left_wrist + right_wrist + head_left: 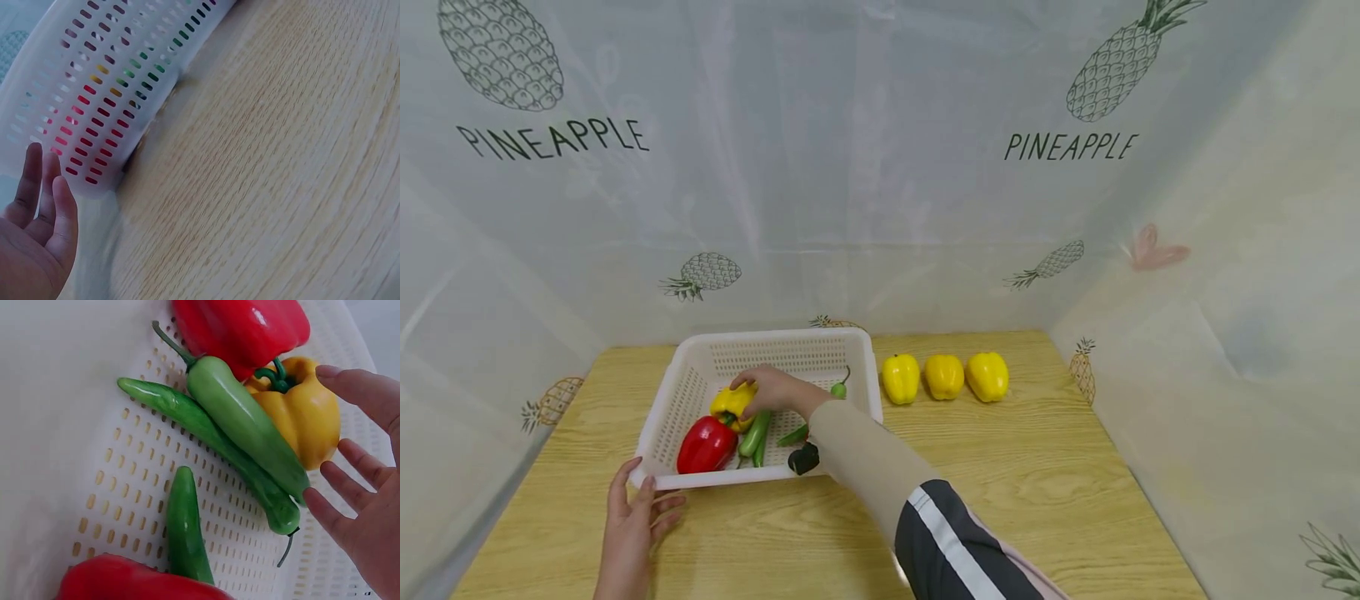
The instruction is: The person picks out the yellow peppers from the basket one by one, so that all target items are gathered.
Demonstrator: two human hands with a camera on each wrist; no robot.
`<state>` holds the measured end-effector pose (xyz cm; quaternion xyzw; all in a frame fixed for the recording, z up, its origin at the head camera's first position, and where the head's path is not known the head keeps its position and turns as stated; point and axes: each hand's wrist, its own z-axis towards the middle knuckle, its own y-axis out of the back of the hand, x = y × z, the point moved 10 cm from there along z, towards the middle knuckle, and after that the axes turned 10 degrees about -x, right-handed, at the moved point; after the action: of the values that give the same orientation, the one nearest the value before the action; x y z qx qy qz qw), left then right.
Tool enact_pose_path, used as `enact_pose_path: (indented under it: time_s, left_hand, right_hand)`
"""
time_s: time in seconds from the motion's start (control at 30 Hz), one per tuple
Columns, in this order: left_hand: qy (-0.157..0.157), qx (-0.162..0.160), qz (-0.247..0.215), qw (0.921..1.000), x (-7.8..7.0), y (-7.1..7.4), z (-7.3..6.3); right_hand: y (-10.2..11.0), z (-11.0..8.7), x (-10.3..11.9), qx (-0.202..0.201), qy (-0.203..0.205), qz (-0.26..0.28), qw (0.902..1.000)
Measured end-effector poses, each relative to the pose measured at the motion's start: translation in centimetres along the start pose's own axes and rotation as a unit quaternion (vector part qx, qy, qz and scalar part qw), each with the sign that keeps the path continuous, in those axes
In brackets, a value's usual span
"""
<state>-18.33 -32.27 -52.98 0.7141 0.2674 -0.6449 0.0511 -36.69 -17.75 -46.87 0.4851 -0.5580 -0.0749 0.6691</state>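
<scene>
In the head view, my right hand (778, 390) reaches into a white plastic basket (760, 340), around a yellow bell pepper (726, 403). The right wrist view has the thumb overlapping the edge of that yellow pepper (312, 419); the other visible fingers lie loosely extended beside it. Next to it are a red bell pepper (707, 446) and two long green peppers (237, 406). My left hand (631, 521) is at the basket's near left corner, its fingertips against the rim. In the left wrist view its visible fingers (65, 209) are fairly straight beside the perforated wall.
Three yellow bell peppers (943, 377) stand in a row on the wooden table (1037, 475), right of the basket. More green peppers (840, 389) and another red pepper (137, 581) lie in the basket. A pineapple-print sheet (850, 167) hangs behind and beside the table.
</scene>
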Motion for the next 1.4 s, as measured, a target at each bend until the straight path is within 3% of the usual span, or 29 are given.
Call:
enact_pose_path:
  time_s: [0.2, 0.43, 0.67, 0.8, 1.03, 1.27, 1.4]
  left_hand:
    - [0.002, -0.004, 0.013, 0.9999, -0.1, -0.1, 0.0]
    - [-0.017, -0.008, 0.008, 0.9998, 0.3, 0.3, 0.2]
    - [0.020, -0.019, 0.025, 0.9993, 0.9, 0.8, -0.1]
    - [0.018, -0.015, 0.034, 0.9991, 0.7, 0.8, -0.3]
    - [0.008, -0.010, -0.003, 0.9999, 0.6, 0.2, 0.2]
    - [-0.011, -0.019, -0.013, 0.9997, 1.2, 1.2, 1.0]
    - [-0.009, -0.011, -0.019, 0.9997, 1.1, 0.9, 0.9]
  right_hand:
    - [0.2, 0.2, 0.0, 0.001, -0.013, 0.023, 0.9997]
    - [0.0, 0.6, -0.9, -0.004, -0.033, 0.042, 0.9986]
    - [-0.9, 1.0, -1.7, -0.012, -0.039, 0.053, 0.9977]
    - [-1.1, 0.9, -1.6, -0.015, -0.039, 0.065, 0.9970]
    - [-0.5, 1.1, -2.2, -0.040, -0.067, 0.065, 0.9948]
    - [-1.1, 1.7, -1.6, -0.033, -0.051, 0.043, 0.9972]
    - [-1.2, 1.6, -1.9, -0.031, -0.058, 0.032, 0.9973]
